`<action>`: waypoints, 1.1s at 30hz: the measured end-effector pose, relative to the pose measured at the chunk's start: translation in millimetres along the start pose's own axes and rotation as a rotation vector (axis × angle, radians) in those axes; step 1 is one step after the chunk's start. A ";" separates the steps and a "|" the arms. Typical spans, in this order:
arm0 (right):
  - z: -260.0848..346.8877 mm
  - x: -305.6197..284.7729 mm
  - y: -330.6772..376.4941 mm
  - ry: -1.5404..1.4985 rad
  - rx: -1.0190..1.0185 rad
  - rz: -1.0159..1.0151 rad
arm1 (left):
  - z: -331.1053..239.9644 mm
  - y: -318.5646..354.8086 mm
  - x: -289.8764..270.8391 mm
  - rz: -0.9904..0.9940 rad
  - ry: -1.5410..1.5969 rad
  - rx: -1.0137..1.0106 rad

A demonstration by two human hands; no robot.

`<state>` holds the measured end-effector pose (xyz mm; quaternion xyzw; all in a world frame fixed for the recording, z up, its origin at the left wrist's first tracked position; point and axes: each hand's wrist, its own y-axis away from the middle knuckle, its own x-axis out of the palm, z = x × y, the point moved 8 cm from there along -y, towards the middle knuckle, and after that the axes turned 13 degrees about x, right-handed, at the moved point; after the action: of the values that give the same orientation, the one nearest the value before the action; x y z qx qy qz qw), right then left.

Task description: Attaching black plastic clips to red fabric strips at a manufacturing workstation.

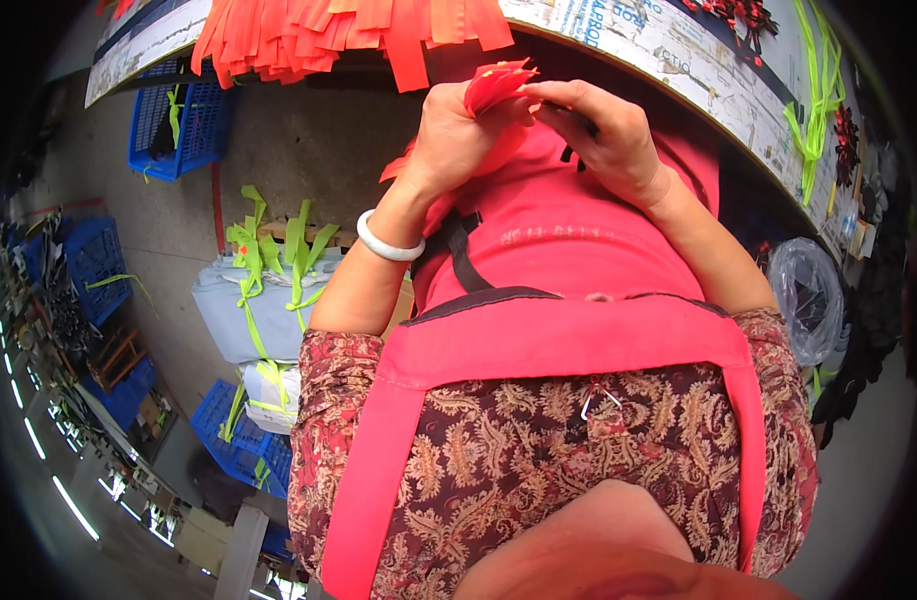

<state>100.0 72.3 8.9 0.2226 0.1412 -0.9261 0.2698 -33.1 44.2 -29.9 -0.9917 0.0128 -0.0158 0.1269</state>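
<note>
In front of my red apron (579,250), near the table's edge, my left hand (451,140) is closed around a bundle of red fabric strips (499,85). Their ends fan out above the fist, and more red fabric hangs below it. My right hand (604,135) comes in from the other side, thumb and forefinger pinched at the bundle's edge. Something dark shows under its curled fingers, too hidden to name. A white bangle (389,240) circles my left wrist.
A pile of orange-red strips (329,35) overhangs the table (669,50). Yellow-green ties (814,100) hang over its right part. To the left are blue crates (201,125) and a grey-blue bundle (229,310) tied with yellow-green strips. A clear plastic bag (807,295) is at right.
</note>
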 end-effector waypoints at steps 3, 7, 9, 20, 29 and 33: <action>23.8 -8.7 8.3 0.047 -0.158 0.035 | 7.8 -7.9 -9.4 -0.063 0.066 0.048; -41.9 -24.4 -4.8 -0.403 0.736 0.082 | 0.0 -15.8 -6.1 -0.104 0.198 0.007; -51.8 -7.9 -6.4 -0.511 0.876 0.256 | -3.5 -23.8 -1.4 -0.082 0.205 0.010; -0.9 -31.2 -19.1 -0.548 0.551 0.154 | -19.4 -26.8 3.5 -0.038 0.460 -0.286; 7.2 -25.1 -18.6 -0.560 0.621 0.235 | -27.6 -22.1 -4.1 -0.023 0.485 -0.279; 9.8 -23.7 -18.0 -0.563 0.613 0.244 | -25.2 -20.0 -4.1 -0.024 0.501 -0.312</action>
<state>104.5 93.5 31.5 0.0464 -0.2467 -0.9111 0.3269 -37.6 57.3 -0.5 -0.9645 0.0345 -0.2596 -0.0343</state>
